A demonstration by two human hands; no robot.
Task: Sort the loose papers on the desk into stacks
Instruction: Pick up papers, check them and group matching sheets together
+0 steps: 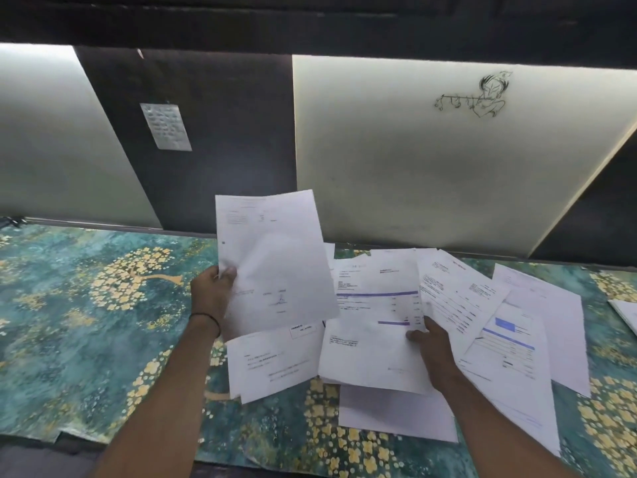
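The left hand (212, 291) grips one sheet (275, 257) by its left edge, thumb in front, lifted above the desk. The sheet's long axis stands nearly upright, its top leaning slightly left and its print facing the camera. The loose papers (517, 339) lie fanned and overlapping at centre-right of the floral mat (86, 322). The right hand (436, 353) lies on the purple-barred sheet (372, 281), thumb on top; I cannot tell whether it pinches it. Bare mat spreads to the left.

Left grip (213, 292) raised, right grip (431, 343) lower.
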